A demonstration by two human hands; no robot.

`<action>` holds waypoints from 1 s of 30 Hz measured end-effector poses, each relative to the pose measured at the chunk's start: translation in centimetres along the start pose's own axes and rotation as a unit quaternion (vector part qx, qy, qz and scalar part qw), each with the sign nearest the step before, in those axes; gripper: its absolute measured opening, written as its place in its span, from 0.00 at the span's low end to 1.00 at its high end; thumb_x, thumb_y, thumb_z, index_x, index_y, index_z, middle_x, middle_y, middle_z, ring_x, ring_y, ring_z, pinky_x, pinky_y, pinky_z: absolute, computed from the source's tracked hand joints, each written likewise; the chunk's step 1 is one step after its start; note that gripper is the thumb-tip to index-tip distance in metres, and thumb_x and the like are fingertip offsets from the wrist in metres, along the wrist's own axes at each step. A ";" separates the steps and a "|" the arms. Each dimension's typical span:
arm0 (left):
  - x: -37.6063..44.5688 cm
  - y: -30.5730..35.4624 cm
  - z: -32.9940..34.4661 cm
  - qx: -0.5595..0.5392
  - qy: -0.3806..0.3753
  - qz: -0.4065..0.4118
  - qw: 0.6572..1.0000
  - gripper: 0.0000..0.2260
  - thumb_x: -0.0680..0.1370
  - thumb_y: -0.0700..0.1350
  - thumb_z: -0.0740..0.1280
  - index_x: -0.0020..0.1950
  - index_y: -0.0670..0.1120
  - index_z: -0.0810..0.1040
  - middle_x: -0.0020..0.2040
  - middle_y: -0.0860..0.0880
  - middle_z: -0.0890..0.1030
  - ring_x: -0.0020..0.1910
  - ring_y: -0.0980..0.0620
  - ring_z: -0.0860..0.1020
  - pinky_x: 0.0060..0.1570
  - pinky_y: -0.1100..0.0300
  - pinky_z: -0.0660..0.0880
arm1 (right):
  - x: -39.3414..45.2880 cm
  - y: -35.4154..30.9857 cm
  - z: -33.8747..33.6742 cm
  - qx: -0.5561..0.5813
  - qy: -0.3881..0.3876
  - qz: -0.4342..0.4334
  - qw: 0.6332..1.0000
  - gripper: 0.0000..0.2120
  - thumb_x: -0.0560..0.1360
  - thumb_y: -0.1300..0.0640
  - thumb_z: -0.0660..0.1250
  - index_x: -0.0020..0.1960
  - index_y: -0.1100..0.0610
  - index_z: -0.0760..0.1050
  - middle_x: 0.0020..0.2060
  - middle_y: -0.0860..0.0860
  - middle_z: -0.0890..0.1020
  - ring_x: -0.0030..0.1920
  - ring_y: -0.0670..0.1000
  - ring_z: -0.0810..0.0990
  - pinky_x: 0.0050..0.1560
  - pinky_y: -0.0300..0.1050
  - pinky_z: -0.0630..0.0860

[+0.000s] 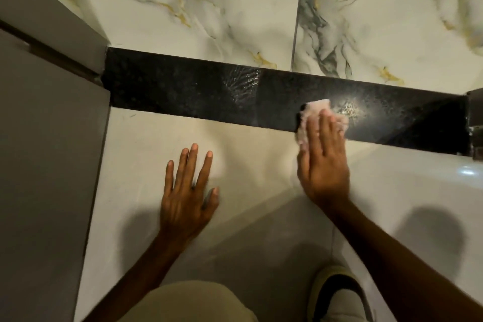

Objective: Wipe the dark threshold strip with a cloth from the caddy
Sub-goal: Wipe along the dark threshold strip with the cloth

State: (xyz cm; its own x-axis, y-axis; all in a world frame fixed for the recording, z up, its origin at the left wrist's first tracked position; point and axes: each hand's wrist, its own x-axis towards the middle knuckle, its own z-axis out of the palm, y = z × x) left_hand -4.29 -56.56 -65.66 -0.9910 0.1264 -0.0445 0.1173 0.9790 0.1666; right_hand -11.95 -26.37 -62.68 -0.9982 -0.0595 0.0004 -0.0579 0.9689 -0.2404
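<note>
The dark speckled threshold strip (183, 89) runs across the floor from the grey door frame on the left to the right edge. A pale pink cloth (317, 107) lies on the strip right of its middle. My right hand (322, 162) presses flat on the cloth, fingers together and reaching onto the strip. A wet streaked patch (241, 83) shows on the strip left of the cloth. My left hand (189, 193) rests flat on the plain pale floor tile, fingers spread, holding nothing. The caddy is out of view.
A grey door and frame (49, 151) stand along the left. Marble-patterned tiles (209, 8) lie beyond the strip. My bent knee (193, 300) and a shoe (339, 293) are at the bottom. A dark frame base (475, 123) sits at the strip's right end.
</note>
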 end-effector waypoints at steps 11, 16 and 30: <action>-0.2 -0.1 0.3 -0.023 0.015 -0.039 0.999 0.32 0.85 0.59 0.58 0.88 0.47 0.61 0.89 0.40 0.59 0.88 0.40 0.57 0.87 0.37 0.53 | 10.2 -11.6 3.7 0.040 -0.037 -0.177 0.983 0.28 0.90 0.50 0.47 0.89 0.55 0.50 0.89 0.58 0.51 0.89 0.59 0.48 0.90 0.61 0.49; 0.0 0.0 -0.4 -0.041 0.021 -0.042 0.998 0.32 0.86 0.59 0.57 0.88 0.48 0.61 0.89 0.42 0.58 0.89 0.41 0.56 0.87 0.36 0.54 | 2.7 -4.7 1.1 0.008 -0.068 -0.158 0.985 0.29 0.89 0.48 0.52 0.88 0.52 0.56 0.89 0.55 0.54 0.89 0.55 0.50 0.90 0.57 0.52; 0.3 0.3 -0.4 -0.032 0.046 -0.124 0.991 0.33 0.85 0.56 0.62 0.87 0.45 0.63 0.88 0.40 0.61 0.87 0.38 0.61 0.85 0.33 0.57 | 6.0 -14.4 3.2 0.013 -0.099 -0.251 0.963 0.28 0.90 0.49 0.50 0.88 0.54 0.55 0.88 0.56 0.55 0.89 0.58 0.51 0.90 0.62 0.52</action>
State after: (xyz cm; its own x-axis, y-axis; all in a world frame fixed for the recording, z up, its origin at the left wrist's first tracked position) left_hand -4.60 -56.33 -65.19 -0.9907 -0.1357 -0.0023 -0.1328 0.9654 0.2243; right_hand -17.06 -41.50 -62.36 -0.8225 -0.5654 -0.0620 -0.5290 0.8004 -0.2819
